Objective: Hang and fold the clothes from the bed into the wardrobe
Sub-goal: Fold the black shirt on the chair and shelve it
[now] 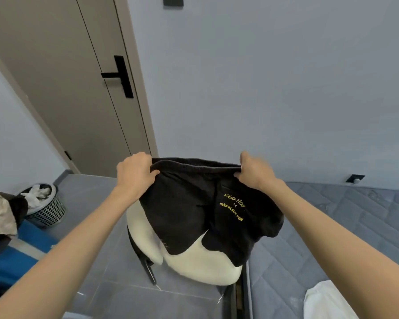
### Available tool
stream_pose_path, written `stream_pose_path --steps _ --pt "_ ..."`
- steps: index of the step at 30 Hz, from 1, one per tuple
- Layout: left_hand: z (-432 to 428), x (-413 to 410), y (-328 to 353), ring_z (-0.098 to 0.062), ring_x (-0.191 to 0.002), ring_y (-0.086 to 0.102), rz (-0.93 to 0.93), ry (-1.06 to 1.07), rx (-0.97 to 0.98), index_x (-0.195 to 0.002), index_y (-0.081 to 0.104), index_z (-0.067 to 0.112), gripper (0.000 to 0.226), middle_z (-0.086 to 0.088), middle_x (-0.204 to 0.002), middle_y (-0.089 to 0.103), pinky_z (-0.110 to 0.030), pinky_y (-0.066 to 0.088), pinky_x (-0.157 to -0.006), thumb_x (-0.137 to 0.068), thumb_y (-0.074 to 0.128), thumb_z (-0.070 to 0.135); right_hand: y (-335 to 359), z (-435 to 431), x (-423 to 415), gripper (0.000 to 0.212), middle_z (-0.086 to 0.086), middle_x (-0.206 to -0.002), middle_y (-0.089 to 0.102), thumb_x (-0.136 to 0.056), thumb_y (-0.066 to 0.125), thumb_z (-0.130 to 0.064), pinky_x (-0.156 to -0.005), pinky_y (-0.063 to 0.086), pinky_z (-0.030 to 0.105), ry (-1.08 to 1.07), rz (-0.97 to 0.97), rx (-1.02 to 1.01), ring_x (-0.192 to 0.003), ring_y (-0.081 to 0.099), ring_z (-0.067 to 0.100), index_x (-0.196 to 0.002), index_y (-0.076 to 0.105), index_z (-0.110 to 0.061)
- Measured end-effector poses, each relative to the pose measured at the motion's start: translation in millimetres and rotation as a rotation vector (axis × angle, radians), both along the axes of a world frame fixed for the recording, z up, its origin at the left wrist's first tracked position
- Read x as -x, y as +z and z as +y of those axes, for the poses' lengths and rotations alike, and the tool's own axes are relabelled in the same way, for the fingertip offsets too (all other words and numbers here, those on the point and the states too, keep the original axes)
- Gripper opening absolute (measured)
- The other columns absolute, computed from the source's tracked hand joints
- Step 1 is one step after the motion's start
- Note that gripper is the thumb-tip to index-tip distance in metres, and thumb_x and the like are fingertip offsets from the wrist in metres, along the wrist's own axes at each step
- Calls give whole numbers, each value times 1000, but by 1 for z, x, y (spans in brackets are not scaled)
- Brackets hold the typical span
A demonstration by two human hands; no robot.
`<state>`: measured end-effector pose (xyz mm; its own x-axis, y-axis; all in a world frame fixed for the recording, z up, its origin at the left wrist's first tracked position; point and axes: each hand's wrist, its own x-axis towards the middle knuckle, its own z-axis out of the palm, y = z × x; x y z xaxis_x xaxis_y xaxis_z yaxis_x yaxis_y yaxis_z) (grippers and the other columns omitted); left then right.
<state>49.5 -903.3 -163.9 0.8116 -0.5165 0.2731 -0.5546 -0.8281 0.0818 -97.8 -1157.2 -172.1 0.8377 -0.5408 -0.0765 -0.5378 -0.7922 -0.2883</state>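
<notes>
At the lower right corner a white garment (324, 300) lies on the grey quilted bed (346, 226). Left of the bed, at lower centre, stands a white chair (200, 265). The black shorts (189, 203) hang over it, stretched in the air at mid-frame and partly covering the seat, with yellow lettering on their right side. The left hand (136, 171) grips one end of the waistband with its fingers curled round the cloth; the right hand (253, 172) pinches the other end. At the left edge sits a perforated laundry basket (47, 210) on the floor. A grey door (78, 100) with a black handle fills the upper left.
</notes>
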Motion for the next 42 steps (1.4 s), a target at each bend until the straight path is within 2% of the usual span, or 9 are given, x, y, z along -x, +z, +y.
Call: stream_pose_path --steps 5,8,15,19,22,26,31,36,42 --pt "-14 2 -7 -21 -63 46 22 -94 9 -102 40 13 22 1 -75 48 -33 35 -54 -93 57 22 -2 -1 14 35 15 -99 61 -88 66 -24 -68 39 35 48 88 14 -90 55 34 -106 39 -11" --pt "-25 -1 -5 -23 -71 54 63 -171 -113 -134 29 18 48 0 -83 56 -31 34 -54 -93 55 17 3 -8 23 38 3 -92 55 -90 64 -35 -75 40 32 112 134 -166 -96 56 29 -119 51 -14" --pt "-46 13 -1 -23 -84 51 287 -216 -396 -90 43 17 21 -6 -98 57 -32 38 -67 -80 59 10 13 -11 30 22 8 -91 67 -92 62 -33 -78 46 33 128 -3 -282 -89 61 26 -91 66 -12" --pt "-63 41 -17 -22 -96 59 735 -386 -83 -117 45 20 54 -2 -106 61 -35 48 -81 -76 75 36 28 -5 28 18 8 -96 71 -91 64 -26 -82 50 35 151 -109 -242 -93 63 25 -97 71 -10" --pt "-86 73 -29 -20 -101 61 767 -461 58 -126 49 30 57 3 -108 65 -34 49 -84 -78 69 54 33 3 31 17 8 -99 72 -89 64 -21 -82 50 34 165 -140 -196 -93 64 24 -100 72 -13" --pt "-108 82 -29 -29 -100 59 647 -434 76 -99 58 23 19 -4 -102 66 -37 47 -80 -94 49 38 30 3 49 25 7 -101 70 -83 61 -9 -80 52 35 128 -82 -75 -96 62 27 -104 69 -20" --pt "-109 79 -17 -30 -100 57 725 -325 55 -103 58 13 18 -11 -108 63 -32 47 -72 -92 45 21 13 -1 83 45 6 -113 66 -78 53 -2 -80 51 37 25 60 42 -106 59 32 -116 62 -23" --pt "-95 91 -8 -26 -78 60 1053 -122 333 -104 53 6 15 -11 -91 57 -28 51 -50 -93 45 14 -2 10 105 25 5 -108 65 -91 51 -25 -86 43 40 39 -60 313 -104 56 34 -114 59 -22" --pt "-75 112 9 -29 -93 65 1525 91 709 -114 48 4 24 -14 -95 63 -41 57 -67 -104 35 21 0 26 110 23 2 -108 67 -97 48 -33 -78 49 42 54 -270 35 -99 60 31 -119 56 -29"
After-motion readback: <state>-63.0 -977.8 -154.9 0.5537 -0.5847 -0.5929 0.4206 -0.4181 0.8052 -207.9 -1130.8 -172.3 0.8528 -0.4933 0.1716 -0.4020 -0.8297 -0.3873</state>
